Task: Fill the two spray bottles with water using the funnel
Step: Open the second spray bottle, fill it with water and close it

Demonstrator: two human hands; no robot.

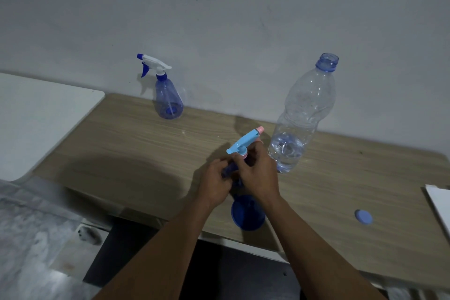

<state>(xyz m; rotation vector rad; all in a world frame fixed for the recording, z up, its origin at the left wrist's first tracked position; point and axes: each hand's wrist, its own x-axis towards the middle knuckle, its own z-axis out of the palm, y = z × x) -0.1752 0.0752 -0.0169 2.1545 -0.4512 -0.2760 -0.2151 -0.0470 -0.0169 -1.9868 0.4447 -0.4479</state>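
A dark blue spray bottle (pixel 247 214) with a light blue and pink trigger head (pixel 244 142) stands near the table's front edge. My left hand (pixel 214 182) grips its dark blue neck. My right hand (pixel 259 173) is closed around the collar just under the trigger head. A second spray bottle (pixel 169 97), clear blue with a white and blue head screwed on, stands at the back by the wall. An uncapped clear water bottle (pixel 302 114), about a quarter full, stands to the right of my hands. I cannot make out a funnel.
The wooden table (pixel 121 143) runs along a grey wall. A blue bottle cap (pixel 363 217) lies at the front right, with a white sheet edge (pixel 438 204) beyond it. A white surface (pixel 36 117) adjoins the table on the left.
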